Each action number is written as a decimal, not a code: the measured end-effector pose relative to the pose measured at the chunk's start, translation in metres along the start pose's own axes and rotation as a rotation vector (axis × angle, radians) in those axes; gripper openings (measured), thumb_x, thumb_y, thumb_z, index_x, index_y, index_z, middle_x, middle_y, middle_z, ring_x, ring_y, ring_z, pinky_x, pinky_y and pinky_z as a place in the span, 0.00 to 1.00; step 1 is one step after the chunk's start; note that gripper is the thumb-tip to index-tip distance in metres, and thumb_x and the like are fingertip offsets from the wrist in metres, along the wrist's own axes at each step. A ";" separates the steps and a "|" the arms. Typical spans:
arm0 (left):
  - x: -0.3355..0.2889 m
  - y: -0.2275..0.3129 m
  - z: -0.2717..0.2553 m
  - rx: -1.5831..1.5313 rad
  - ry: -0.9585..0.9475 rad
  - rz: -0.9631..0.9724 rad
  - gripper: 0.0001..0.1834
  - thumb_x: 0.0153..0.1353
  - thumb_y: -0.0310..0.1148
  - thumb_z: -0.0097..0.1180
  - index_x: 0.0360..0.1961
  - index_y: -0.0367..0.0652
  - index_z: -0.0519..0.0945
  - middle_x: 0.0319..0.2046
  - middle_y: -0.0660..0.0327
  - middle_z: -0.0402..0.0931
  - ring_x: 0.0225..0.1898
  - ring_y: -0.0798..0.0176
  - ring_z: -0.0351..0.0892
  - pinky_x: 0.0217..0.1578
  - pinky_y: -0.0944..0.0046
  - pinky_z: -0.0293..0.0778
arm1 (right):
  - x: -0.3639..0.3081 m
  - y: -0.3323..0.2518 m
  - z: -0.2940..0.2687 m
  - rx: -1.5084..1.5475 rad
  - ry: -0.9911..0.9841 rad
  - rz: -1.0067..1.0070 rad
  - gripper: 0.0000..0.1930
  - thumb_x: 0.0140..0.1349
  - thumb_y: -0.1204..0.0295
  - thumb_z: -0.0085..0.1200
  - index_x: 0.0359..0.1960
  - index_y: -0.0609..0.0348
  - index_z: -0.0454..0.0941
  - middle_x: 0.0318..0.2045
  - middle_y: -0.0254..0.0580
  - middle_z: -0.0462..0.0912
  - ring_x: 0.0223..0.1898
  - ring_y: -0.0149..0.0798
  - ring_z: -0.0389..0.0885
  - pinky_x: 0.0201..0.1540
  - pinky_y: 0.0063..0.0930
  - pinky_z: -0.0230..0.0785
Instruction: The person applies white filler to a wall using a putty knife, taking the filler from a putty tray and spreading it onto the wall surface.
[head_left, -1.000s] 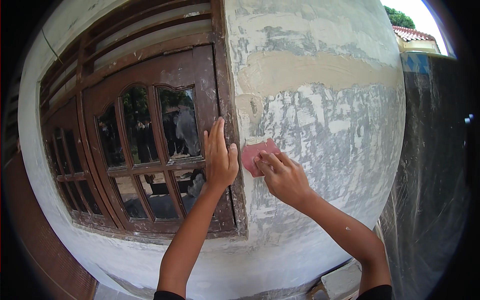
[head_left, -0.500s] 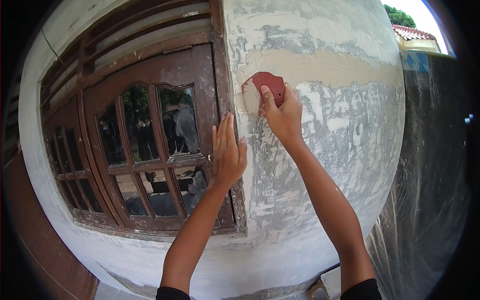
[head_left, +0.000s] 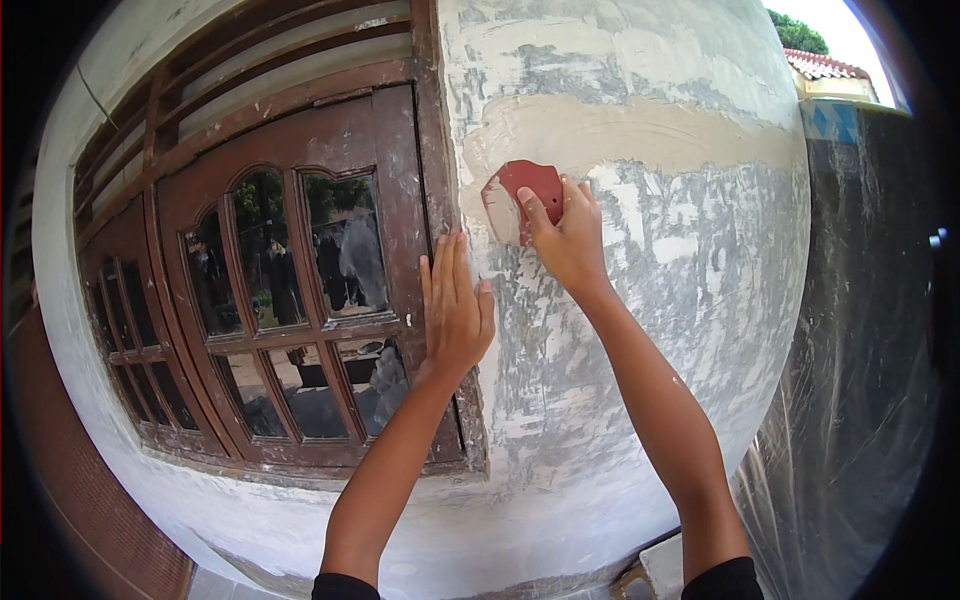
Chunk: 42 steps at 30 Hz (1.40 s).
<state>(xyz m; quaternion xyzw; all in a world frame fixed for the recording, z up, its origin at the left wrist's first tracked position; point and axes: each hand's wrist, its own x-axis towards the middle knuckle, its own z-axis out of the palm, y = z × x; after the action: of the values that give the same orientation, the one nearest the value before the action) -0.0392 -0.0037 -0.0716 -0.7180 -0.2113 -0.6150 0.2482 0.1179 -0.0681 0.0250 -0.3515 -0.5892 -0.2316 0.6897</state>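
A dark red putty scraper point(head_left: 538, 180) with a curved, notched edge is gripped in my right hand point(head_left: 572, 240), thumb on its near face. Pale putty coats its left side, which lies close against the wall point(head_left: 640, 290) just right of the window frame. Above it runs a wide band of smooth beige putty point(head_left: 620, 130); lower down the wall is patchy grey and white. My left hand point(head_left: 458, 305) rests with fingers stretched upward on the right post of the brown wooden window frame point(head_left: 432, 150), holding nothing.
Brown window shutters point(head_left: 290, 250) with putty-smeared glass panes fill the left. Dark plastic sheeting point(head_left: 850, 330) hangs beyond the wall's right edge. A brown woven panel point(head_left: 90, 470) stands low at left. A pale boxy object point(head_left: 664, 566) sits below, near my right forearm.
My right hand has moved the scraper slightly down the wall. The left hand stays on the frame, and the view has shifted a little.
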 end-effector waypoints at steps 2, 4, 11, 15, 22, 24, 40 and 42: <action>0.000 -0.001 0.002 0.025 0.004 -0.009 0.33 0.72 0.33 0.42 0.75 0.31 0.52 0.73 0.43 0.55 0.76 0.43 0.50 0.75 0.40 0.38 | 0.006 0.015 -0.002 -0.038 -0.008 0.043 0.17 0.65 0.60 0.62 0.39 0.66 0.81 0.31 0.55 0.80 0.40 0.54 0.76 0.49 0.46 0.65; 0.000 -0.001 0.002 0.026 0.002 -0.004 0.33 0.73 0.33 0.41 0.75 0.31 0.52 0.73 0.44 0.55 0.76 0.43 0.50 0.75 0.40 0.39 | 0.009 0.024 -0.006 0.253 0.100 0.173 0.17 0.64 0.61 0.63 0.39 0.67 0.80 0.29 0.54 0.78 0.39 0.54 0.75 0.49 0.45 0.64; -0.001 -0.003 0.006 0.044 0.020 -0.011 0.33 0.73 0.33 0.41 0.75 0.31 0.52 0.74 0.45 0.54 0.75 0.44 0.52 0.75 0.39 0.39 | 0.008 0.019 -0.009 0.089 0.061 0.071 0.17 0.64 0.62 0.64 0.39 0.68 0.81 0.32 0.55 0.79 0.33 0.53 0.78 0.39 0.42 0.70; 0.001 -0.002 0.008 0.030 0.017 0.000 0.32 0.73 0.33 0.41 0.75 0.31 0.51 0.74 0.44 0.54 0.76 0.44 0.51 0.75 0.39 0.39 | 0.004 0.012 -0.012 0.155 0.060 0.038 0.17 0.64 0.63 0.64 0.40 0.69 0.81 0.31 0.55 0.79 0.34 0.53 0.78 0.39 0.43 0.71; 0.000 -0.003 0.007 0.052 0.018 -0.006 0.33 0.74 0.34 0.40 0.75 0.31 0.51 0.74 0.44 0.54 0.76 0.43 0.51 0.74 0.38 0.39 | 0.014 0.020 -0.023 0.309 0.111 0.202 0.17 0.65 0.62 0.62 0.40 0.68 0.82 0.32 0.53 0.81 0.35 0.50 0.81 0.40 0.42 0.73; 0.000 -0.002 0.009 0.045 0.018 0.003 0.33 0.74 0.34 0.41 0.75 0.31 0.51 0.74 0.44 0.53 0.76 0.43 0.51 0.74 0.38 0.39 | 0.004 0.017 -0.014 0.096 0.047 0.003 0.16 0.66 0.63 0.62 0.40 0.68 0.82 0.33 0.52 0.81 0.36 0.50 0.82 0.40 0.42 0.74; -0.001 0.001 0.006 0.105 -0.001 -0.007 0.33 0.74 0.35 0.40 0.75 0.31 0.51 0.74 0.45 0.53 0.76 0.44 0.49 0.74 0.38 0.39 | 0.021 0.010 -0.003 0.280 0.161 0.135 0.16 0.64 0.62 0.62 0.39 0.67 0.81 0.30 0.57 0.79 0.37 0.56 0.77 0.46 0.45 0.69; -0.002 -0.001 0.007 0.091 -0.001 -0.006 0.33 0.74 0.35 0.40 0.75 0.31 0.51 0.74 0.45 0.53 0.76 0.44 0.49 0.74 0.38 0.39 | 0.010 -0.004 0.010 0.043 0.032 -0.056 0.18 0.63 0.61 0.64 0.38 0.68 0.79 0.29 0.55 0.78 0.39 0.57 0.76 0.48 0.50 0.66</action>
<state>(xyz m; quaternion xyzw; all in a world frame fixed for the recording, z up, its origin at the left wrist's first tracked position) -0.0348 0.0009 -0.0744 -0.7056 -0.2415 -0.6051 0.2787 0.1104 -0.0628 0.0361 -0.3163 -0.5924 -0.2436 0.6998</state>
